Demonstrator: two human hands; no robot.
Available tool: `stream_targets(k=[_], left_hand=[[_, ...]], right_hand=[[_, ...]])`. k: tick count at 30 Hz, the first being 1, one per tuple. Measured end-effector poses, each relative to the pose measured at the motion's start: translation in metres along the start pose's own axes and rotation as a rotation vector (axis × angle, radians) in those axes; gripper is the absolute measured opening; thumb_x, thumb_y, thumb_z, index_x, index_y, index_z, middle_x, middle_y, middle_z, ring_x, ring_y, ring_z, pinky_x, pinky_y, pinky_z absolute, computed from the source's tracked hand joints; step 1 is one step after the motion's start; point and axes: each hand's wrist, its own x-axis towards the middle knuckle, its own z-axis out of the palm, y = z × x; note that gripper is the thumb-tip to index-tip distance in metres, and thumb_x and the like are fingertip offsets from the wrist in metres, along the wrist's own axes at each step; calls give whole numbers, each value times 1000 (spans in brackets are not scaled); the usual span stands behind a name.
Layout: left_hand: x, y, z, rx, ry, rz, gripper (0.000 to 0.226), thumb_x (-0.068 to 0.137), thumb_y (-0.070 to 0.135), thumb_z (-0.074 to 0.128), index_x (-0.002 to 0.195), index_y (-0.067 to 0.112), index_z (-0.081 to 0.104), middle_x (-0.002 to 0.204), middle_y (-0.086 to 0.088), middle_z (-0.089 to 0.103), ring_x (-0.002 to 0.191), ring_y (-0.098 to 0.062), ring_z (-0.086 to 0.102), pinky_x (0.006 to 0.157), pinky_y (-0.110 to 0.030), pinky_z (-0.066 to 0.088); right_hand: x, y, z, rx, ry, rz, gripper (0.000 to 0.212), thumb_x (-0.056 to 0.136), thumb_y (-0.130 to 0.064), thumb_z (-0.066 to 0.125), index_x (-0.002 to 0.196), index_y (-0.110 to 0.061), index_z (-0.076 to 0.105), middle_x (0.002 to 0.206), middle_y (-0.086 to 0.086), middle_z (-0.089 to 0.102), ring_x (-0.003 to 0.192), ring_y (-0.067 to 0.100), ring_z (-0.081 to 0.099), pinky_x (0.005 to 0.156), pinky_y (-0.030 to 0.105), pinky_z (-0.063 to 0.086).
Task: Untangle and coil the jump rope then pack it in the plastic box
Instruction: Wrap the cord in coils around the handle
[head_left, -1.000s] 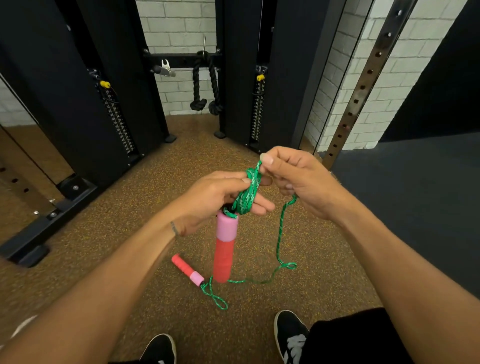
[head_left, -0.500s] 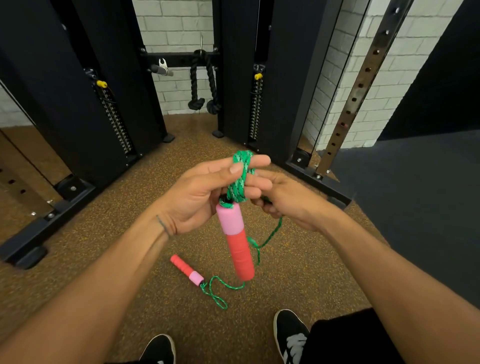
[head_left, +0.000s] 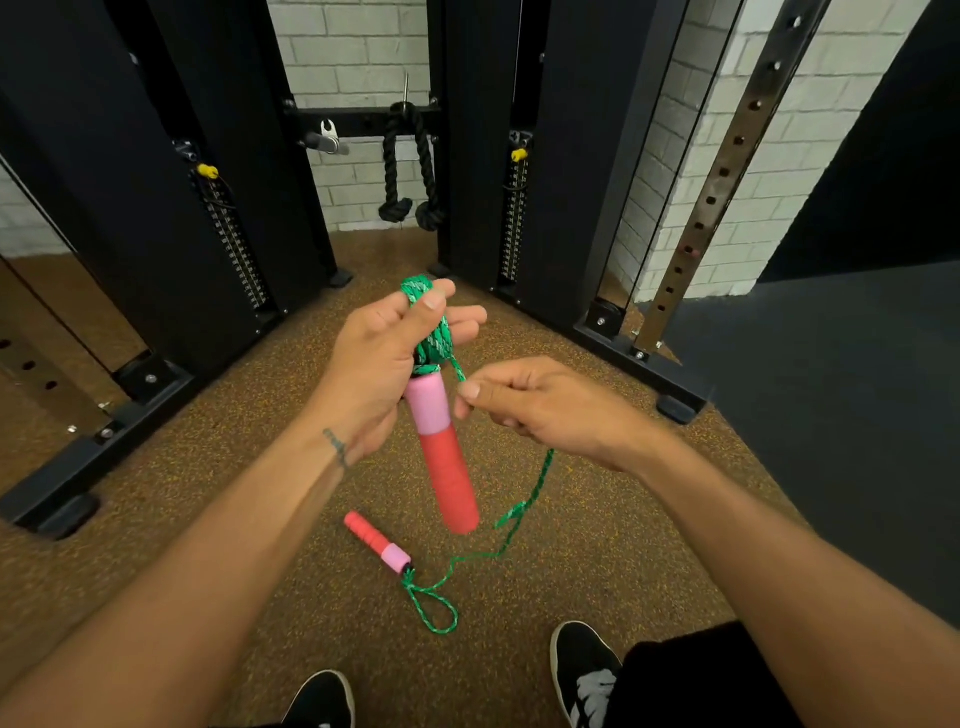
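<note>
My left hand (head_left: 382, 358) grips a bundle of green rope coils (head_left: 434, 332) wound over its fingers. One pink-and-red handle (head_left: 444, 457) hangs down from that bundle. To its right, my right hand (head_left: 540, 405) pinches the free green strand (head_left: 524, 512), which runs down to the floor. The strand ends in a small loop (head_left: 434, 610) at the second pink-and-red handle (head_left: 376, 540), which lies on the floor. No plastic box is in view.
Black cable-machine columns (head_left: 171, 208) and their base rails (head_left: 88, 447) stand ahead and to the left. A perforated steel upright (head_left: 722, 176) rises at the right. A black rope attachment (head_left: 410, 166) hangs at the back. My shoes (head_left: 582, 670) are at the bottom edge.
My left hand has lifted the coil bundle higher. My right hand came down from the top of the coil and out to the right, drawing the free strand with it. The hanging handle has swung.
</note>
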Motion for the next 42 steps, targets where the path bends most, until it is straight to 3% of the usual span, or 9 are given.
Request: stream_targets(k=[6,9,13,18,22,25,30,34,42], left_hand=[[0,-2,1,41,-38,1,39,93,26,58,131,14,57,109,-1,76,99,-8,72,75,-30,60],[1,-2,0,35,-139,-39,65,78,22,67,139,15,46,118,3,73,112,-9,67,66,-28,60],[4,-5,0,72,-145,-26,70,76,15,67,142,13,44,117,1,74,103,-7,70,66,-26,60],[8,-12,-4,143,-184,-14,66,87,-4,61,147,11,37,122,-1,70,115,-10,65,83,-22,57],[9,-13,-7,204,-218,-20,63,88,-4,61,145,13,40,118,0,71,111,-10,67,81,-20,56],[6,-12,-8,278,-357,-73,60,83,17,65,140,17,44,130,-7,66,115,-13,66,91,-24,53],[-5,-2,-5,423,-570,-154,42,88,35,52,126,17,58,111,-5,75,102,-14,71,86,-21,53],[-7,0,-2,423,-661,-174,39,87,26,58,124,13,59,105,-4,77,94,-12,72,82,-20,53],[-6,0,-3,244,-568,-153,37,88,20,56,124,14,63,101,-11,77,88,-13,72,79,-20,54]], right_hand=[[-2,-4,1,-171,4,-2,24,101,-34,53,102,-24,75,60,-33,55,59,-10,48,61,21,29],[-1,-2,0,-185,37,13,23,99,-42,53,97,-33,75,63,-24,55,62,-3,46,65,27,34],[-1,-1,0,-188,32,12,24,99,-42,54,97,-32,75,67,-28,58,65,-3,47,67,31,37],[-3,-4,-4,-168,13,32,24,101,-37,53,102,-28,75,64,-33,59,62,-10,51,64,24,33],[-3,-5,-5,-149,13,-14,22,97,-42,57,101,-32,76,96,-19,72,91,-3,63,81,31,47],[-4,-3,-13,-97,58,-65,21,92,-44,64,96,-28,77,102,-12,74,102,7,66,93,40,49],[-9,-7,-29,75,194,-205,16,93,-24,66,93,-8,70,84,3,69,81,10,63,76,26,49],[-8,-9,-28,188,237,-240,10,93,-10,64,93,0,64,74,-8,66,68,-2,62,65,13,49],[-3,-1,-28,235,315,-194,17,102,-26,51,90,-20,62,64,-16,51,51,0,40,50,15,30]])
